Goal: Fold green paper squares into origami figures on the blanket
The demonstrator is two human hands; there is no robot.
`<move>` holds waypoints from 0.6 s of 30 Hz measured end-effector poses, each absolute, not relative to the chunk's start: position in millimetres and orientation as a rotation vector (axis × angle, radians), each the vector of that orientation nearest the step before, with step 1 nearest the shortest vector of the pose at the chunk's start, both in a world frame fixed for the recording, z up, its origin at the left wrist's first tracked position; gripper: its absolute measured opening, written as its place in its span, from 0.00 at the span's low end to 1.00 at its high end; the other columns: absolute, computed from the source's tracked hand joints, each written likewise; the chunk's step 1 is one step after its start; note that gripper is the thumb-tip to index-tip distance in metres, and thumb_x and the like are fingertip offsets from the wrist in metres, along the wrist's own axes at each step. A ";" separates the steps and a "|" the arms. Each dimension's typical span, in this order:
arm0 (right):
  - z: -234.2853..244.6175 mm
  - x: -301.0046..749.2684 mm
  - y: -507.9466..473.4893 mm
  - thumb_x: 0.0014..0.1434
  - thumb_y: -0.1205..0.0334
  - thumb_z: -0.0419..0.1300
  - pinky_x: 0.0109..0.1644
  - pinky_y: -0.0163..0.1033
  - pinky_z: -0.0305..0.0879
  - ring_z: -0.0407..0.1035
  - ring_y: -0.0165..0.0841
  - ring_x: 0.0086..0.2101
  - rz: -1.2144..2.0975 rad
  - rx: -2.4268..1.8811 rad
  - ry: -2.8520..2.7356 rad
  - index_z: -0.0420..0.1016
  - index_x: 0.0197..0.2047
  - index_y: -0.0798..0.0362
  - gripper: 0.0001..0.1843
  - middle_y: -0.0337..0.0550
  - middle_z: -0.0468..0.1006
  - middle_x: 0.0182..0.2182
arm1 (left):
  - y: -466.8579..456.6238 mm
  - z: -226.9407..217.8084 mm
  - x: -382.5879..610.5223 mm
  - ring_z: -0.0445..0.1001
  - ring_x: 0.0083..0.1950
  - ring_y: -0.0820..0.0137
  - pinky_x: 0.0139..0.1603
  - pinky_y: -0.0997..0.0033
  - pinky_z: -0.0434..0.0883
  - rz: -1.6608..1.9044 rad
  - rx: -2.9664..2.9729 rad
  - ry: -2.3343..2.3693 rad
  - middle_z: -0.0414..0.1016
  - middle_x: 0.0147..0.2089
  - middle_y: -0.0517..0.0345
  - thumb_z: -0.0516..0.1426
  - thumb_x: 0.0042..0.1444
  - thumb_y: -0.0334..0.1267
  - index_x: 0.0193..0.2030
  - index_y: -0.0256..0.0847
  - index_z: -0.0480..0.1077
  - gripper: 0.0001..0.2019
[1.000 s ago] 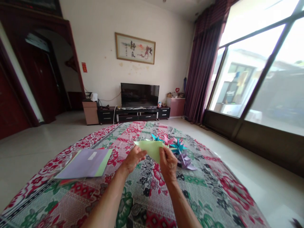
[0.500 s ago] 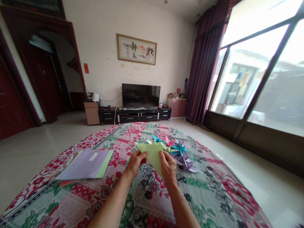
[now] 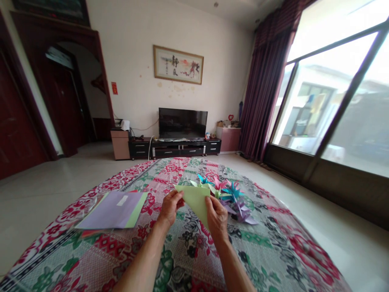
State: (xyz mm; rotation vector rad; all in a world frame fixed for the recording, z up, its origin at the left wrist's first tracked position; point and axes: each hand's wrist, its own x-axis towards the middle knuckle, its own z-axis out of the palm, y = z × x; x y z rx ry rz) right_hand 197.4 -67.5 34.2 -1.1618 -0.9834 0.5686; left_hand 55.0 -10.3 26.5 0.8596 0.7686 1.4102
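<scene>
A light green folded paper [image 3: 196,198] hangs above the flowered tablecloth [image 3: 267,251], pointed end down. My left hand [image 3: 169,207] pinches its upper left edge. My right hand [image 3: 216,214] pinches its right side. Just behind the paper lies a cluster of folded paper flowers [image 3: 231,194] in blue, pink, green and purple.
A stack of coloured paper sheets [image 3: 114,210], purple on top, lies on the cloth to the left. Beyond the table stand a TV [image 3: 182,123] on a low black cabinet, a dark doorway at left and a large window with purple curtains at right.
Both hands have shifted their pinch on the green paper, which has turned slightly with its point lower. The view has drifted a little to the left.
</scene>
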 end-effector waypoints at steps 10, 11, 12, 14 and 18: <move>27.1 196.8 -65.9 0.51 0.47 0.56 0.29 0.33 0.61 0.65 0.31 0.27 0.492 -1.160 -1.064 0.78 0.36 0.59 0.23 0.42 0.75 0.26 | -7.2 28.1 48.0 0.67 0.22 0.79 0.22 0.81 0.66 1.492 0.782 0.708 0.71 0.24 0.66 0.64 0.37 0.38 0.28 0.37 0.67 0.12; 27.2 196.5 -66.3 0.52 0.47 0.55 0.28 0.33 0.60 0.65 0.31 0.27 0.487 -1.163 -1.076 0.78 0.35 0.58 0.22 0.42 0.75 0.26 | -7.1 28.3 47.8 0.67 0.22 0.79 0.22 0.81 0.66 1.491 0.780 0.699 0.71 0.24 0.65 0.64 0.36 0.37 0.28 0.37 0.67 0.12; 27.4 196.3 -66.7 0.52 0.47 0.55 0.28 0.32 0.60 0.65 0.31 0.26 0.481 -1.166 -1.086 0.78 0.35 0.58 0.22 0.42 0.75 0.25 | -7.2 28.6 47.7 0.68 0.22 0.79 0.22 0.81 0.66 1.491 0.777 0.692 0.71 0.24 0.65 0.64 0.36 0.36 0.28 0.37 0.67 0.12; 27.9 195.9 -67.5 0.53 0.47 0.55 0.29 0.32 0.60 0.65 0.31 0.27 0.463 -1.172 -1.104 0.78 0.36 0.58 0.22 0.42 0.74 0.25 | -7.7 29.3 47.3 0.68 0.23 0.79 0.22 0.81 0.66 1.498 0.765 0.687 0.72 0.25 0.65 0.64 0.36 0.36 0.28 0.37 0.67 0.12; 27.5 196.0 -67.4 0.53 0.47 0.55 0.29 0.32 0.60 0.64 0.31 0.27 0.430 -1.176 -1.113 0.78 0.35 0.58 0.22 0.41 0.74 0.25 | -8.4 31.3 46.2 0.68 0.22 0.79 0.22 0.80 0.66 1.555 0.708 0.697 0.71 0.24 0.65 0.64 0.37 0.38 0.29 0.37 0.68 0.13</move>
